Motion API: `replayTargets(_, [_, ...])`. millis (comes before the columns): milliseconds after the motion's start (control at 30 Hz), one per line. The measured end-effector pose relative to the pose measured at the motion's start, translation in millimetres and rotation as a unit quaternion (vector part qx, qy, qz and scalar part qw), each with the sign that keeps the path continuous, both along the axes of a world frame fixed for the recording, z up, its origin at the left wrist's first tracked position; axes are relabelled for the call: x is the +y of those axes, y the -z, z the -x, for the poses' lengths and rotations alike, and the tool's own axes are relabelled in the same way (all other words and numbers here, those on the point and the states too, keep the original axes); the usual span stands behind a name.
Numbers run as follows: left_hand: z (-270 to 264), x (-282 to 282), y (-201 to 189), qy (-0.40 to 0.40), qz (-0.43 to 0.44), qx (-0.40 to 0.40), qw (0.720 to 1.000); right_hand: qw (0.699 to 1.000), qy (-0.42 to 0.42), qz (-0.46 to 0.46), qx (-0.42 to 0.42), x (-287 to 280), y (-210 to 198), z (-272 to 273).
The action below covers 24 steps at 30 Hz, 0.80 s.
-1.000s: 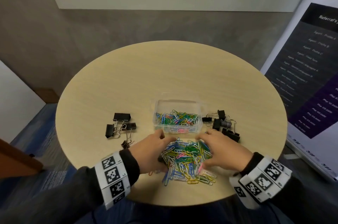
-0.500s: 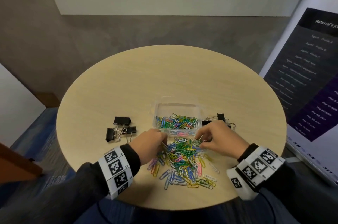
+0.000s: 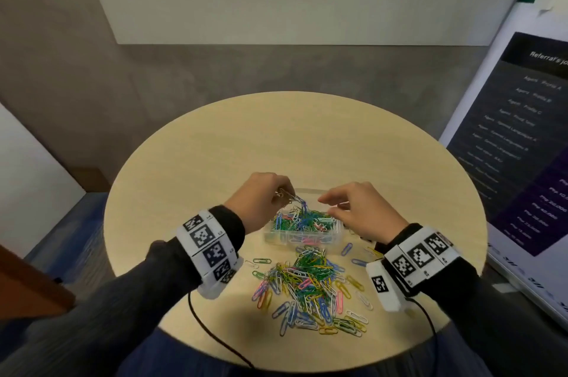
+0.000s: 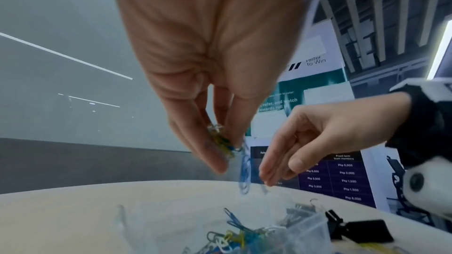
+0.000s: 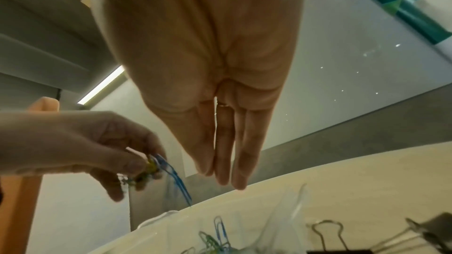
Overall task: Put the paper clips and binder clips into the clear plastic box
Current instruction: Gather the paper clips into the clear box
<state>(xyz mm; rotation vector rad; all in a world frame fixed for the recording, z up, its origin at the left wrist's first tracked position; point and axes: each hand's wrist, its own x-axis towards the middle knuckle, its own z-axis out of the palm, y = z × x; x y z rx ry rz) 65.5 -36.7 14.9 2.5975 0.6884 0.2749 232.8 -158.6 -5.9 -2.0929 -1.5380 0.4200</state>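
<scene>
I had the round table (image 3: 215, 155) under me, with a banner (image 3: 522, 136) standing off its right side. Near the middle of the table sat the box (image 3: 302, 236), open at the top and already holding a layer of coloured paper clips. Nearer to me than the box, a loose pile (image 3: 307, 287) of clips in many colours lay spread on the wood, a few strays scattered around its edges. Both my hands hung above the box. My left hand (image 3: 261, 195) was over its left far corner, thumb and fingers pinched on a small bunch (image 4: 221, 140) of clips, with a blue clip (image 4: 244, 171) dangling from the bunch down toward the box. My right hand (image 3: 359, 210) was over the box's right side, fingers straight and close together, pointing down and left, holding nothing. The two hands were near each other but not touching. Just beyond the box on its right, black binder clips (image 4: 362, 229) lay on the table with their wire handles out; in the head view my right hand and wrist covered most of them. I could not tell whether other binder clips lay behind my left forearm.
</scene>
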Motion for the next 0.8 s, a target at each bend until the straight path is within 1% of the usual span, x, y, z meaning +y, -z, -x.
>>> replayTargets(33, [-3.8,0.7,3.4,-0.004,-0.004,0.009,1.000,1.000,-0.004,0.020,-0.013,0.0,0.8,0.0])
replayTargets(100, [-8.8,-0.1,15.0,0.004,-0.010,0.074,0.997,0.996,-0.036,0.069,-0.048,-0.6,2.2,0.9])
replayTargets(133, [-10.4,-2.3,20.1,0.016,-0.015,0.105,0.994,0.991,-0.061,0.096,-0.067,-1.2,3.1,2.3])
replayTargets(267, [-13.6,-13.5,35.5,0.091,-0.045,0.169,0.980,0.969,-0.151,0.165,-0.107,-4.6,13.7,12.8])
replayTargets(367, [-7.9,-16.6,41.9,0.099,-0.059,0.243,0.963,0.950,-0.165,0.206,-0.165,-6.9,24.2,14.5])
replayTargets(433, [-1.3,-15.0,41.2,0.084,-0.064,0.242,0.964,0.960,-0.142,0.178,-0.161,-11.1,25.3,11.5])
replayTargets(500, [8.5,-14.0,37.3,0.075,-0.068,0.216,0.971,0.976,-0.119,0.111,-0.146,-17.3,22.3,9.9])
replayTargets(567, [21.3,-14.9,34.7,0.073,-0.088,0.190,0.975,0.983,-0.114,0.050,-0.136,-24.8,17.2,12.9])
replayTargets(600, [27.8,-16.3,33.6,0.071,-0.101,0.180,0.976,0.983,-0.121,0.036,-0.134,-28.7,14.9,16.9])
replayTargets(667, [37.7,-21.2,31.8,0.065,-0.121,0.169,0.976,0.978,-0.160,0.048,-0.122,-36.5,13.7,28.6])
replayTargets(733, [42.8,-26.5,29.8,0.062,-0.123,0.168,0.976,0.968,-0.203,0.096,-0.113,-42.2,20.8,41.0])
replayTargets(800, [44.3,-29.5,29.1,0.063,-0.122,0.171,0.976,0.954,-0.224,0.142,-0.137,-43.9,31.8,49.9])
